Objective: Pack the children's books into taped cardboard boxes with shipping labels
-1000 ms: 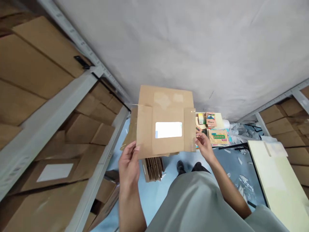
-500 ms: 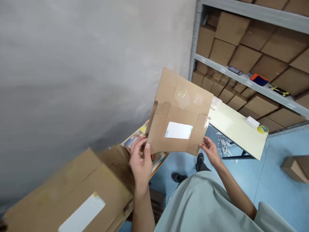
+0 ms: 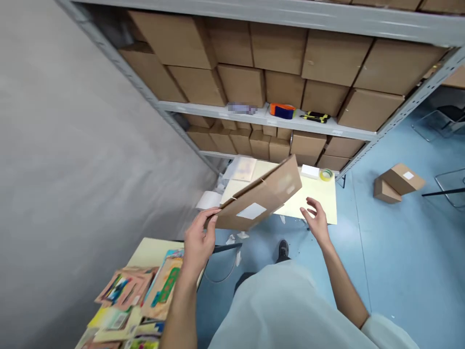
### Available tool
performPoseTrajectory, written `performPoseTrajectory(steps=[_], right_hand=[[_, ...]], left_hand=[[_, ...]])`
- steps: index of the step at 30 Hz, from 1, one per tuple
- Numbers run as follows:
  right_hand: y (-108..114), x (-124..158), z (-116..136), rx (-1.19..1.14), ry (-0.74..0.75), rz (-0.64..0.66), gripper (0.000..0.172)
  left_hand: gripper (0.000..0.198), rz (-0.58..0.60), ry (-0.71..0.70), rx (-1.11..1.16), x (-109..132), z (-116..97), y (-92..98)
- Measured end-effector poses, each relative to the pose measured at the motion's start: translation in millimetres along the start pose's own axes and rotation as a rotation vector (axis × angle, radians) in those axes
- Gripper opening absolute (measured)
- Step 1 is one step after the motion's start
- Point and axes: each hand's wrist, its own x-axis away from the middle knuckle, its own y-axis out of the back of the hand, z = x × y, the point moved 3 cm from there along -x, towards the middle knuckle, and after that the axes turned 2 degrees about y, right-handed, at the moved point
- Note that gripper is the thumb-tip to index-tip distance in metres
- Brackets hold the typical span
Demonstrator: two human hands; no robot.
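Observation:
My left hand (image 3: 199,241) is closed on the near left corner of a flattened cardboard box (image 3: 262,200) with a white label on it. The box is tilted nearly flat above a pale yellow table (image 3: 316,196). My right hand (image 3: 315,217) hovers open just right of the box, fingers spread, not touching it. A roll of yellow tape (image 3: 326,174) and a small white block (image 3: 310,171) lie on that table's far end.
Grey metal shelving (image 3: 276,121) packed with brown cartons fills the back. Colourful printed cards (image 3: 145,295) lie on a second table at lower left. Two small boxes (image 3: 397,182) sit on the blue floor at right. A grey wall stands on the left.
The view has swung right from the wall to the shelving. The box has tipped from upright to nearly flat, and my right hand has let go of it.

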Motion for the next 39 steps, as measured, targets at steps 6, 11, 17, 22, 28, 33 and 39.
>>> performPoseTrajectory(steps=[6, 11, 17, 22, 28, 33, 39], right_hand=[[36, -106, 4, 0.047, 0.051, 0.010, 0.076], [26, -152, -12, 0.000, -0.019, -0.009, 0.066], [16, -162, -7, 0.029, -0.076, -0.217, 0.061], [-1, -155, -10, 0.156, -0.163, -0.278, 0.061], [-39, -158, -45, 0.088, -0.213, -0.300, 0.066], [-40, -171, -38, 0.350, -0.313, -0.222, 0.054], [-18, -177, -12, 0.743, -0.390, 0.019, 0.025]], left_hand=[[0.027, 0.221, -0.280, -0.099, -79, -36, -86.1], [0.027, 0.277, -0.348, -0.052, -126, -33, -125.5], [0.034, 0.423, -0.282, 0.019, -177, -9, -165.5], [0.039, 0.442, -0.124, 0.139, -209, 18, -203.3], [0.039, 0.434, 0.066, 0.232, -223, 44, -240.0], [0.039, 0.443, 0.112, 0.218, -228, 59, -252.5], [0.041, 0.416, 0.131, 0.092, -226, 67, -251.3]])
